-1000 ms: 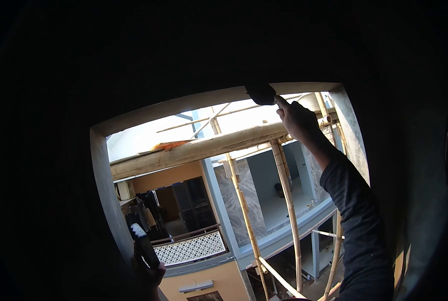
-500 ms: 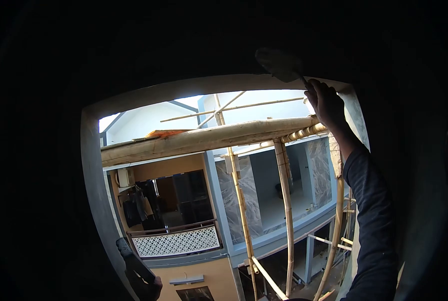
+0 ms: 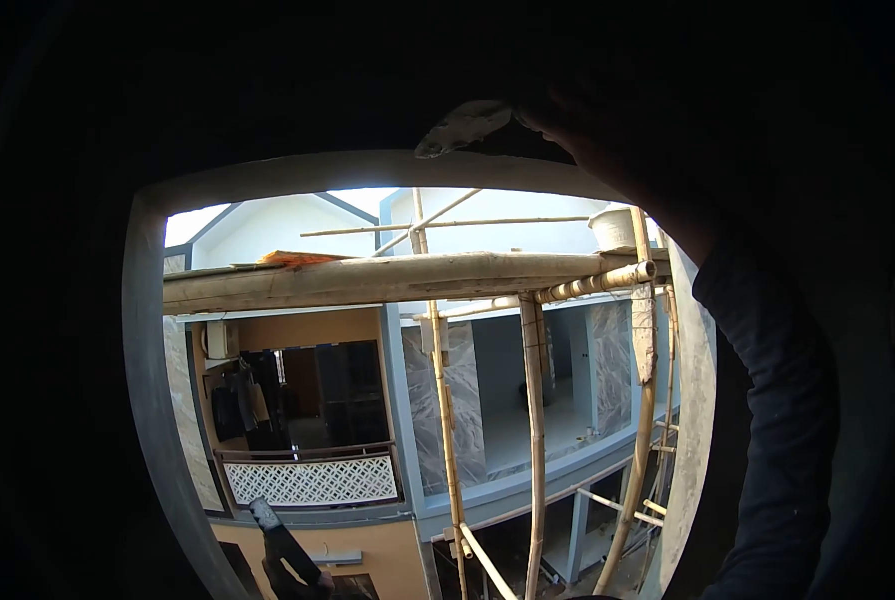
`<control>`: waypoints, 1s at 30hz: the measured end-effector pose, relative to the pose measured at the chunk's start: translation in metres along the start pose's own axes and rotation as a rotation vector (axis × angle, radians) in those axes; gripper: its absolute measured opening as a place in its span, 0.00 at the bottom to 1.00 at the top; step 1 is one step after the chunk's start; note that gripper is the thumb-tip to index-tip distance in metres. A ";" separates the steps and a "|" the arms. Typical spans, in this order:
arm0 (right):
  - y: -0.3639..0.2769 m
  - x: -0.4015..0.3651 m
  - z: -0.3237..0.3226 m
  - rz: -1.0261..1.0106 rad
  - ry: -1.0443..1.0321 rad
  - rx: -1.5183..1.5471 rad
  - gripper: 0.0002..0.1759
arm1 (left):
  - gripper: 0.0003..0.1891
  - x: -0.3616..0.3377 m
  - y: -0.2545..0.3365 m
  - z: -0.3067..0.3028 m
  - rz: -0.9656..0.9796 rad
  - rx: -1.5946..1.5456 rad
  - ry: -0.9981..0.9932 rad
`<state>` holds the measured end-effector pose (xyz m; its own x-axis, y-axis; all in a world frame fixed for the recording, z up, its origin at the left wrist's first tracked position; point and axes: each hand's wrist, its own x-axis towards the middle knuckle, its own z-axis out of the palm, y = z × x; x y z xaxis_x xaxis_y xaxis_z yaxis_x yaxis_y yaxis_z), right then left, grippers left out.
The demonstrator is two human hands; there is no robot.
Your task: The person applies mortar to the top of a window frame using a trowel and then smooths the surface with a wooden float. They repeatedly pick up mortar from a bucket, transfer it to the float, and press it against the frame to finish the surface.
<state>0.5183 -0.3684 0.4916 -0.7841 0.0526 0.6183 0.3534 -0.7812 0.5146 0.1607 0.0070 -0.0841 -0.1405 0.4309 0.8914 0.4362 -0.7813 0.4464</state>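
Note:
My right hand (image 3: 559,122) is raised in the dark above the window opening, closed on the handle of a trowel (image 3: 467,127). The trowel's pale, smeared blade points left and slightly down, close to the upper edge of the opening; whether it touches the wall cannot be made out. Low in the view, my left hand (image 3: 325,582) shows only in part, closed on a dark, long plastering float (image 3: 292,550). The float is tilted, seen almost edge-on, with a greyish smear on its upper end.
The grey window frame (image 3: 147,300) surrounds the opening. Just outside, a thick bamboo beam (image 3: 397,277) crosses it, with upright bamboo poles (image 3: 532,430) below. A white bucket (image 3: 613,229) stands at the right on the scaffold. Across is a house with a balcony railing (image 3: 312,481).
My right hand and the trowel have moved left, and the blade now tips down to the left. The view has shifted, bringing the bucket into sight. My left hand still holds the float low down.

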 end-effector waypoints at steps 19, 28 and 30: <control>0.029 -0.161 -0.064 0.321 -0.348 0.079 0.24 | 0.36 0.094 0.229 0.119 -0.526 -1.669 -0.925; -0.137 -0.324 -0.129 0.750 -0.520 0.380 0.20 | 0.43 0.096 0.393 0.194 -0.788 -1.936 -1.517; -0.159 -0.344 -0.131 0.798 -0.460 0.382 0.19 | 0.44 0.089 0.415 0.197 -0.870 -1.912 -1.544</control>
<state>0.6654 -0.3442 0.1193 -0.0003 -0.1017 0.9948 0.8948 -0.4442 -0.0451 0.5048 -0.1900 0.1655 0.9315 -0.0965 0.3507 -0.2332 0.5814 0.7795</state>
